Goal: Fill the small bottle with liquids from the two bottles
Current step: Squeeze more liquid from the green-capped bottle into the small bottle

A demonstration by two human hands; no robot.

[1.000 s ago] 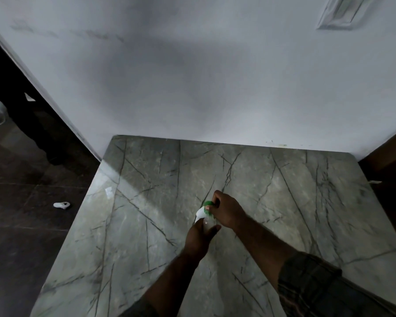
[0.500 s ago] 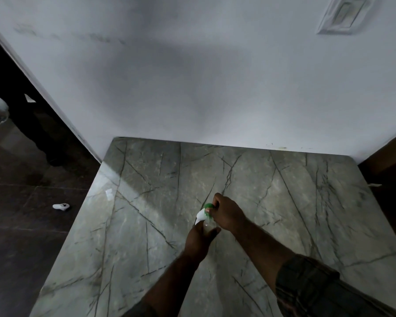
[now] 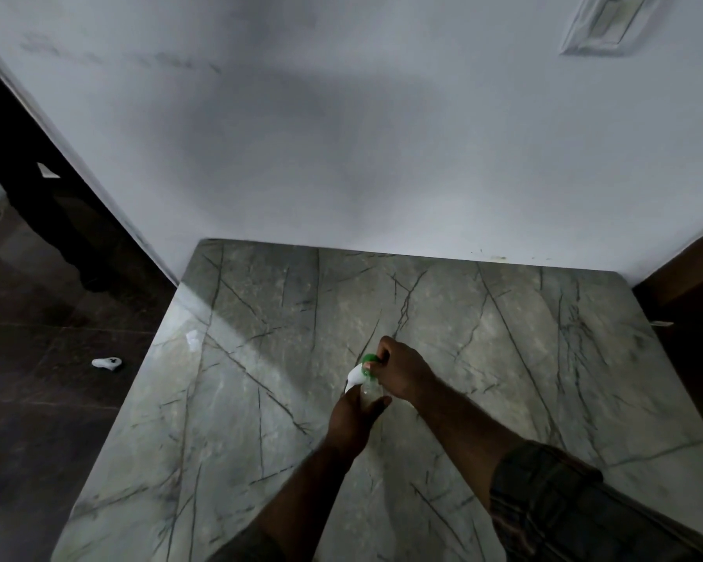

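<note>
We are looking at a grey-green, dark-veined marble worktop (image 3: pixel 260 399) butting against a smudged white wall (image 3: pixel 341 135). A switch plate (image 3: pixel 603 22) is sitting high right; a dark tiled floor (image 3: pixel 37 419) is stretching left, carrying a white scrap (image 3: pixel 107 363).

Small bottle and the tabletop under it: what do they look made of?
The small bottle looks like clear plastic: see-through body with a glossy green cap; glass not ruled out. The tabletop is seemingly polished grey-green marble or marble-look stone: dark veins and a sheen of light near its left edge.
</note>
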